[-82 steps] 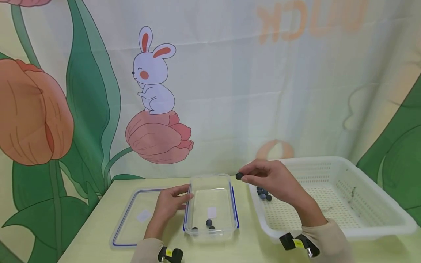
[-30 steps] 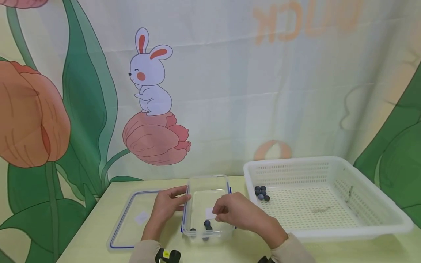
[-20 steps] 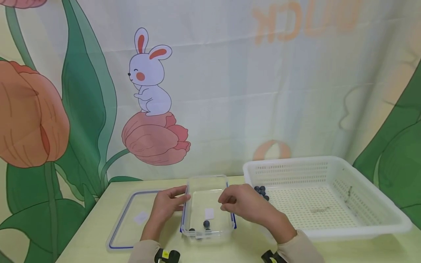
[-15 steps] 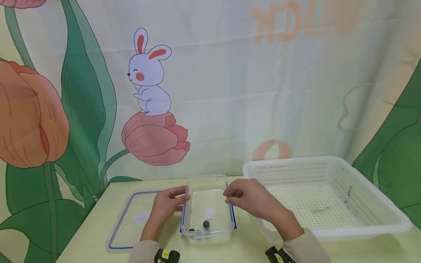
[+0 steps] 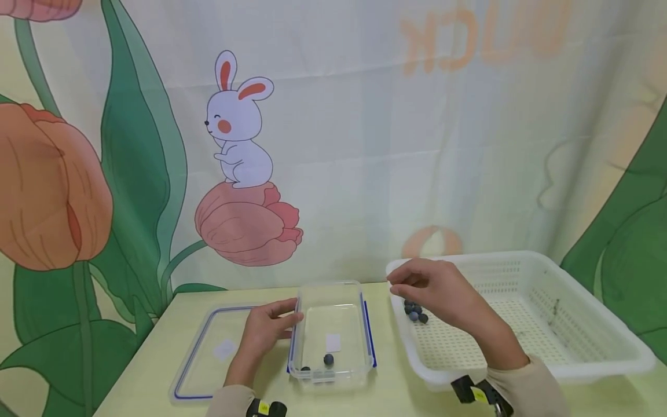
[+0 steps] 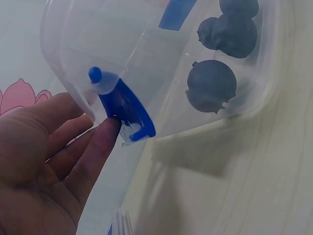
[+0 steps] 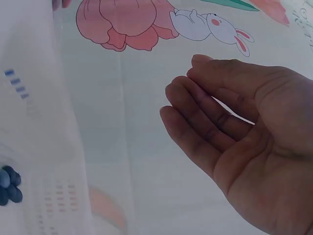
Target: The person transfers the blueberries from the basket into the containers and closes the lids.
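1. Swung away from the clear container [image 5: 333,318], my right hand [image 5: 438,292] hangs over the left edge of the white basket [image 5: 484,330], near clustered blueberries [image 5: 414,316]; my left hand [image 5: 264,328] grips the container on the bench [image 5: 384,347].
2. Left wrist view: my fingertip [image 6: 105,133] touches the blue latch [image 6: 128,107], more blueberries [image 6: 212,85] inside.
3. Right wrist view: my fingers [image 7: 188,137] curve loosely, holding nothing.

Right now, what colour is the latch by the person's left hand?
Blue; the latch shows best in the left wrist view.

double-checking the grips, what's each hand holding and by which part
Left hand: the clear container, at the blue latch on its left side. Right hand: nothing.
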Tool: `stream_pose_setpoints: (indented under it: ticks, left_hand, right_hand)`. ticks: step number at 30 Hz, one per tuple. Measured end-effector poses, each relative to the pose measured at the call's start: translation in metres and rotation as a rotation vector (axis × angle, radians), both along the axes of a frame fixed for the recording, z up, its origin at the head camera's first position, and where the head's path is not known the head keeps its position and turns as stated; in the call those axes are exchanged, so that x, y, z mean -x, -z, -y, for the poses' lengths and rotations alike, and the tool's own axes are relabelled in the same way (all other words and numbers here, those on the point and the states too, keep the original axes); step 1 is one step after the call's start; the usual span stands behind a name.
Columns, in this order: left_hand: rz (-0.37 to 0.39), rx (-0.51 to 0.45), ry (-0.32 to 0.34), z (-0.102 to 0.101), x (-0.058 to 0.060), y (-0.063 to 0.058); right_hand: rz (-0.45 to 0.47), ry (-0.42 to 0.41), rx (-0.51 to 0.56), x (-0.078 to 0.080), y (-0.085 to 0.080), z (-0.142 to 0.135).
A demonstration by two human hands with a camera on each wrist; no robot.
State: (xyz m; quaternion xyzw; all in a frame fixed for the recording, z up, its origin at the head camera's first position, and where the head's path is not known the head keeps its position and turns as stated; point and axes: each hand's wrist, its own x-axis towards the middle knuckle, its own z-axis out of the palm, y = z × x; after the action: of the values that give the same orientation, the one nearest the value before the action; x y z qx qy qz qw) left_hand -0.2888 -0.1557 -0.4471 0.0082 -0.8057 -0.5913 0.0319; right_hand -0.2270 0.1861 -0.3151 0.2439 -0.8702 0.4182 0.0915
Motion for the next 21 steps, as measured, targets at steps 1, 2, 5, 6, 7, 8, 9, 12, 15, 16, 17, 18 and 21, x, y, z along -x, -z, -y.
stream_pose_setpoints:
  ticks: [1, 2, 5, 6, 7, 8, 9, 12, 15, 16, 17, 18, 21]
  left_hand:
    - [-0.001, -0.005, 0.001, 0.000, 0.000, 0.000]
    - [-0.002, -0.007, 0.002, 0.000, 0.000, 0.000]
    - [-0.006, -0.007, 0.001, 0.001, -0.001, 0.000]
    - [-0.007, -0.008, 0.001, 0.001, -0.001, 0.000]
    - [-0.006, -0.010, 0.000, 0.001, -0.001, 0.000]
    - [-0.005, -0.007, 0.000, 0.001, -0.001, 0.000]
    - [-0.003, -0.007, -0.001, 0.001, -0.001, 0.000]
    - [-0.002, -0.002, -0.002, 0.001, 0.000, 0.001]
    - [-0.006, 0.001, -0.003, 0.000, 0.000, 0.001]
    - [-0.011, 0.003, -0.002, 0.000, 0.000, 0.001]
    - [-0.014, 0.003, -0.001, 0.000, 0.000, 0.001]
    - [-0.016, 0.001, 0.000, 0.000, 0.000, 0.001]
    - [-0.021, 0.002, 0.004, 0.000, -0.001, 0.001]
  right_hand:
    - [0.000, -0.005, -0.010, 0.001, -0.002, -0.002]
    - [0.001, -0.010, -0.021, 0.002, -0.005, -0.003]
    - [0.022, -0.034, -0.037, 0.007, -0.013, -0.008]
    - [0.028, -0.037, -0.047, 0.009, -0.016, -0.010]
    - [0.033, -0.037, -0.060, 0.012, -0.018, -0.012]
    - [0.035, -0.038, -0.070, 0.015, -0.019, -0.015]
    - [0.035, -0.040, -0.082, 0.018, -0.020, -0.017]
    - [0.020, -0.046, -0.109, 0.028, -0.021, -0.027]
    - [0.035, -0.052, -0.106, 0.040, -0.019, -0.036]
    - [0.046, -0.052, -0.103, 0.045, -0.018, -0.038]
    - [0.054, -0.052, -0.102, 0.049, -0.016, -0.040]
    - [0.065, -0.050, -0.102, 0.053, -0.014, -0.043]
    - [0.093, -0.059, -0.098, 0.067, -0.004, -0.049]
